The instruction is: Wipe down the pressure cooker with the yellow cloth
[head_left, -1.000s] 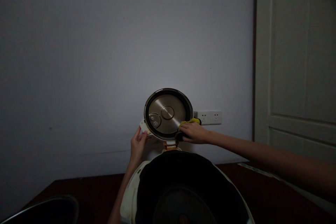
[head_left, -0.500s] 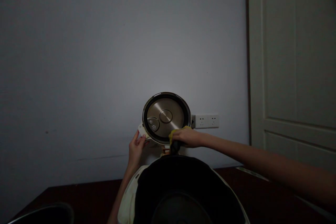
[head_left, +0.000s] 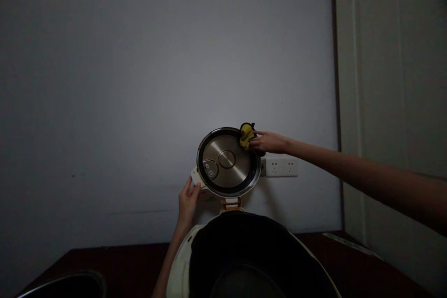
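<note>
A white rice cooker (head_left: 181, 265) stands close in front of me with its dark inner cavity (head_left: 251, 260) open. Its hinged lid (head_left: 227, 162) is raised upright, showing a round steel inner plate with a dark rim. My left hand (head_left: 188, 200) grips the lid's lower left edge by its white latch. My right hand (head_left: 269, 142) is closed on a yellow and black cloth (head_left: 246, 135), pressed against the lid's upper right rim.
A dark wooden table (head_left: 115, 265) carries the cooker. The rim of a metal pot (head_left: 63, 284) shows at the bottom left. A white wall socket (head_left: 281, 166) sits behind the lid. A pale door (head_left: 394, 102) fills the right side.
My right hand has carried the cloth from the lid's lower rim up around to its upper right rim. My left hand keeps its hold on the lid's edge.
</note>
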### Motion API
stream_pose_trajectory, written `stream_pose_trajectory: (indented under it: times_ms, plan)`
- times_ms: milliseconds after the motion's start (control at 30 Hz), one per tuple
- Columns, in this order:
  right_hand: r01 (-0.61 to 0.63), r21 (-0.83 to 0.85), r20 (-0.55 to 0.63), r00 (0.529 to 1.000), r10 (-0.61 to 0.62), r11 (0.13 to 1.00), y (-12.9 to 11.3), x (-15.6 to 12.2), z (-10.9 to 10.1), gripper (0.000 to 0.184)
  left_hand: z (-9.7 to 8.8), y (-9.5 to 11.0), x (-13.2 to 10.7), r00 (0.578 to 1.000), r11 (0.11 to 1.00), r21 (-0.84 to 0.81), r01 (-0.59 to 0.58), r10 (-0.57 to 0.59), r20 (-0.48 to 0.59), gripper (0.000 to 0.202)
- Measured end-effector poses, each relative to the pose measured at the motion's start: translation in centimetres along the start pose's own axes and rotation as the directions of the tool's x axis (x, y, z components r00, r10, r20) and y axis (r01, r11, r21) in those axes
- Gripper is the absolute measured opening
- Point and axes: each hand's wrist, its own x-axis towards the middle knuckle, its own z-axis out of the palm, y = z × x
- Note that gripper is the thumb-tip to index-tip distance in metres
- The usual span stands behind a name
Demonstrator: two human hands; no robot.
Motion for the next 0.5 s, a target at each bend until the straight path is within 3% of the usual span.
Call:
stream_pose_trajectory:
  times_ms: [100,200,367,500]
  plan:
    - [-0.024,-0.045,-0.043,0.999,0.022,0.999,0.1,0.2,0.3,0.033,0.0,0.1,0.0,1.000,1.000,-0.006,0.004,-0.005,-0.004,0.060]
    - [-0.088,-0.113,-0.026,0.996,0.085,0.990,-1.6,-0.5,1.7,0.028,0.0,0.1,-0.1,1.000,1.000,-0.004,-0.002,0.002,0.012,0.061]
    - [-0.215,-0.074,0.008,0.976,0.216,0.974,-6.8,-1.1,4.2,0.020,-0.1,0.0,-0.2,1.000,1.000,-0.015,0.005,-0.005,0.013,0.067]
    - [-0.269,0.095,0.096,0.961,0.260,0.958,-11.7,-0.3,4.2,0.020,-0.1,0.0,-0.1,1.000,1.000,-0.014,0.007,-0.007,0.009,0.064]
